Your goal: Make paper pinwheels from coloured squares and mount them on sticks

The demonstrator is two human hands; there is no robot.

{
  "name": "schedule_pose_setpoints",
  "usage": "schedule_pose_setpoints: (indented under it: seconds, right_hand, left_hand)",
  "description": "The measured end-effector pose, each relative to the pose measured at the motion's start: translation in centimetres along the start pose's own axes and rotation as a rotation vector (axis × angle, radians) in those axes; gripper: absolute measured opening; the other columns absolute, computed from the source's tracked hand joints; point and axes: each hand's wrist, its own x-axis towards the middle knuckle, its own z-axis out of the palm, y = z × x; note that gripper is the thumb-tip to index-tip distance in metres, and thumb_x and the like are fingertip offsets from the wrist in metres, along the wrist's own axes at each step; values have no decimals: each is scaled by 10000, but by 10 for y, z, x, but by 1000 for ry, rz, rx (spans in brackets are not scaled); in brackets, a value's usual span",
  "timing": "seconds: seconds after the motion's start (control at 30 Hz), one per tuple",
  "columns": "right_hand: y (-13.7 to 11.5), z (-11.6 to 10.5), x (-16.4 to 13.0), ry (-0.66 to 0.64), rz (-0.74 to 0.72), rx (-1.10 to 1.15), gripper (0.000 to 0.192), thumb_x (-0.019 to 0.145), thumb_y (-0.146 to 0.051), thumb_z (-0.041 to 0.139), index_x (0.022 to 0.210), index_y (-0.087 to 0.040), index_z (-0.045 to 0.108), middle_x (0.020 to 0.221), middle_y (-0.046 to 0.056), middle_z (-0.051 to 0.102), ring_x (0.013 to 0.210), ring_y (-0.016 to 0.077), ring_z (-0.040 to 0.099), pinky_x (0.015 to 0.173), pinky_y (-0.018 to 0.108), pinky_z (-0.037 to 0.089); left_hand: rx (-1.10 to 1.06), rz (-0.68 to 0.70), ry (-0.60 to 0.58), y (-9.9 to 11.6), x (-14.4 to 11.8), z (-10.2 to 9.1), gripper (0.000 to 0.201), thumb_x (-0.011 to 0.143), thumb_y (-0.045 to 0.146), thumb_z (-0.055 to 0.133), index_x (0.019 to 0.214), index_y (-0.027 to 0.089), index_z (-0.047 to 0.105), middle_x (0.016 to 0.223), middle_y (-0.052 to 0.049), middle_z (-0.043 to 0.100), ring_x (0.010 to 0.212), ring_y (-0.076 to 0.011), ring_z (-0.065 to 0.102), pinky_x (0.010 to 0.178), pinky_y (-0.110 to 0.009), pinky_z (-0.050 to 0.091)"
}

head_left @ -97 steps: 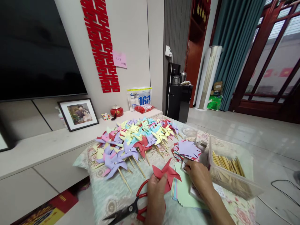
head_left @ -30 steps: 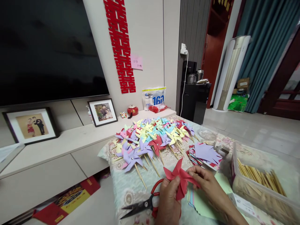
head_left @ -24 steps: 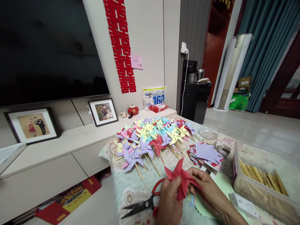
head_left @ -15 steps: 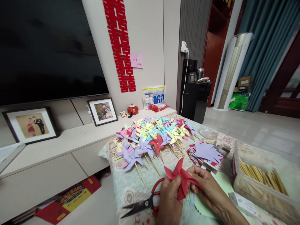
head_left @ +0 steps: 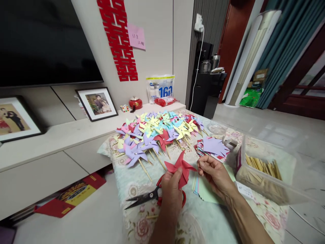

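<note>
My left hand (head_left: 172,181) pinches a red paper pinwheel (head_left: 183,173) at its middle, thumb on top of the folded centre. Just right of one blade tip is my right hand (head_left: 210,171), thumb and fingertips pressed together; whatever they hold is too small to make out. Black scissors with red handles (head_left: 144,199) lie partly under my left hand, blades pointing left. Below my right hand rests a stack of pale green paper sheets (head_left: 209,189). Many finished pinwheels on sticks (head_left: 162,127) are heaped beyond my hands.
Purple and red cut paper pieces (head_left: 215,146) lie behind my right hand. A clear plastic box (head_left: 264,184) of wooden sticks (head_left: 264,167) stands at the right of the flowered tablecloth (head_left: 142,227). Along the wall runs a white cabinet (head_left: 61,135) with framed photos (head_left: 98,103).
My right hand has drawn back from the red pinwheel's blade to its right side, fingertips pinched. My left hand still holds the pinwheel. The camera view has shifted.
</note>
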Motion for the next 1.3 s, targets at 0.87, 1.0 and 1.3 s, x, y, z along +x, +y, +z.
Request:
schedule_pose_setpoints:
  seconds: [0.87, 1.0, 1.3]
  right_hand:
    - [13, 13, -5, -133, -499, -776, 136, 894, -300, 653, 795, -217, 696, 1368, 106, 537, 1345, 285, 425, 1107, 470, 259]
    - [16, 11, -4, -105, -549, -809, 125, 894, -276, 655, 789, -215, 684, 1294, 103, 583, 1295, 278, 468, 1079, 446, 292]
    - [13, 11, -5, -134, -530, -804, 174, 920, -245, 606, 759, -213, 663, 1254, 84, 579, 1272, 268, 461, 1058, 441, 281]
  left_hand:
    - [203, 183, -23, -12, 1, -2, 195, 680, 240, 773, 854, 156, 749, 825, -35, 789, 759, -180, 722, 743, -284, 551]
    - [221, 192, 11, -12, 0, -2, 154, 660, 236, 786, 780, 157, 730, 760, -23, 772, 737, -182, 717, 720, -278, 543]
    - [209, 179, 1, -12, 0, -1, 192, 679, 244, 782, 843, 152, 742, 826, -30, 786, 721, -161, 704, 746, -274, 532]
